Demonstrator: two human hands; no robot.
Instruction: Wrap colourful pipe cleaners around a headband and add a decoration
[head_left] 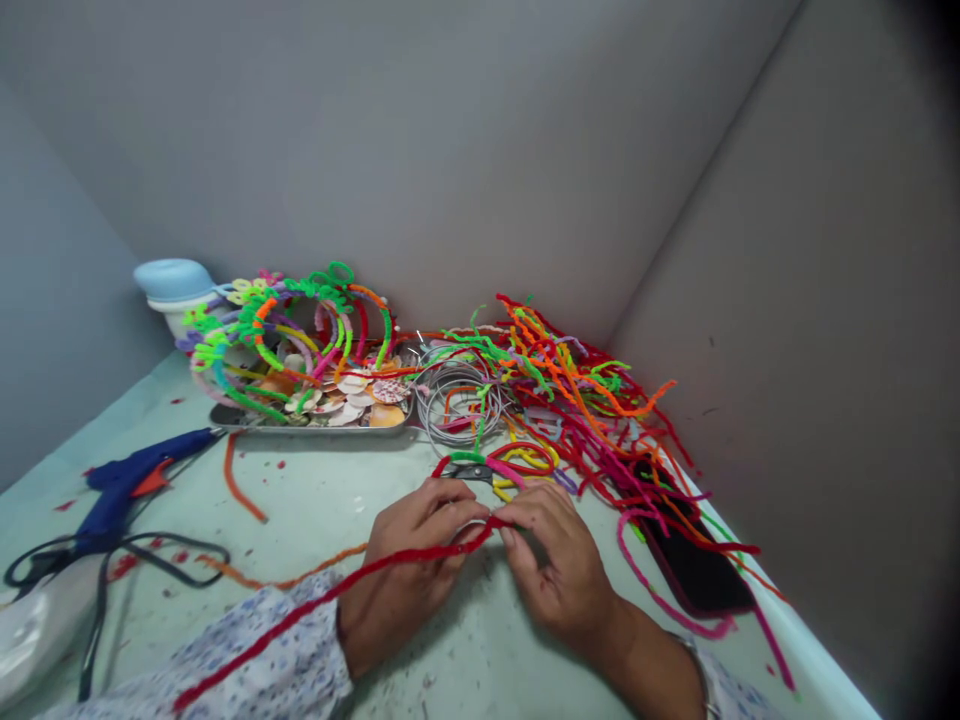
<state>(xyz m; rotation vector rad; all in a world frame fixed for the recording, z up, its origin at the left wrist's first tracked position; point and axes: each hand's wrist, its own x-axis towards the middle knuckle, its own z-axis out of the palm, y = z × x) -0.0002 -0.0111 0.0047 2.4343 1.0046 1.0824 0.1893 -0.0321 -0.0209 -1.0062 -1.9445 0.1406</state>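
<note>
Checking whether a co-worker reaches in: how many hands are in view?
2: the left hand, low and left of centre, and the right hand, right of centre, their fingertips close together at the red fuzzy stem. No others seem hidden.

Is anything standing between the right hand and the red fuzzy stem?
Nothing visible does: the right hand already pinches the red fuzzy stem near its upper end. The stem's long tail runs across the left hand and left sleeve. The pile of colored stems lies beyond both hands.

Two hands (405, 590) (561, 570) — one phone (697, 580), one glue gun (120, 492)
</note>
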